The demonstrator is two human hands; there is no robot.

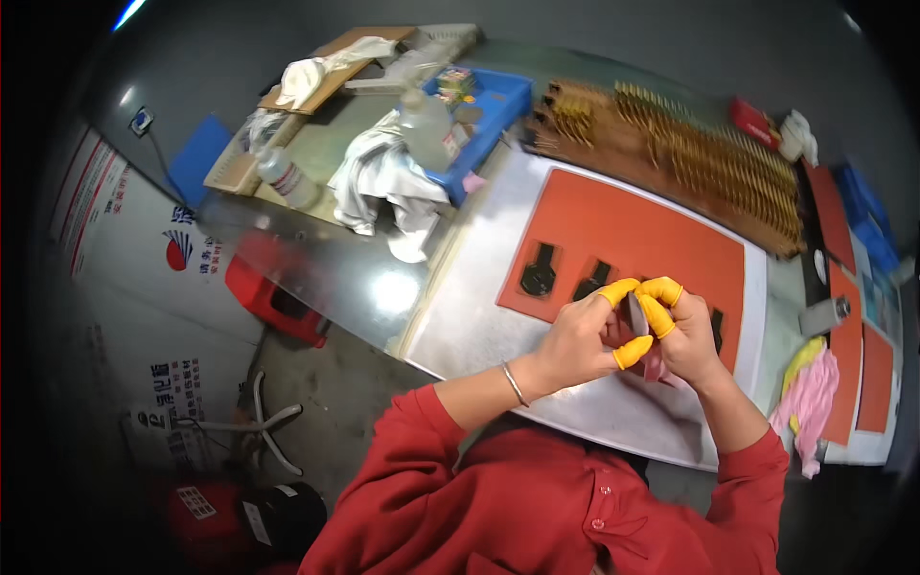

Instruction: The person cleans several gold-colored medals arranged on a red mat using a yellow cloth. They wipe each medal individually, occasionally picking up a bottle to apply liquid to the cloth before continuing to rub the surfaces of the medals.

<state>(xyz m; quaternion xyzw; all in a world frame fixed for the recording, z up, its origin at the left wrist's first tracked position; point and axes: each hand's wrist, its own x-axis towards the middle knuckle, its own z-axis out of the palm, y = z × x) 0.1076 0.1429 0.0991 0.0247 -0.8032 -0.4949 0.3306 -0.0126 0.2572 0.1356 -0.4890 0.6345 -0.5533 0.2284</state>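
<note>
My left hand (582, 335) and my right hand (682, 331) meet over the front of an orange mat (632, 225). Yellow finger cots cover several of my fingertips. Between them I pinch a small, thin grey piece (638, 314) with a rounded edge; its exact kind is not clear. A pink cloth (657, 366) shows just under my hands, partly hidden by them. On the mat lies a black flat part (539, 273) with a round body and a narrow neck. Another black part (594, 279) lies beside my left fingers, and one more (717, 328) is partly covered behind my right hand.
A wooden rack (671, 144) with rows of brass-coloured pieces stands behind the mat. At the back left are a blue tray (498, 110), a clear bottle (426, 125) and white cloths (383, 177). Another pink cloth (815, 398) and a grey bottle (824, 314) are at the right.
</note>
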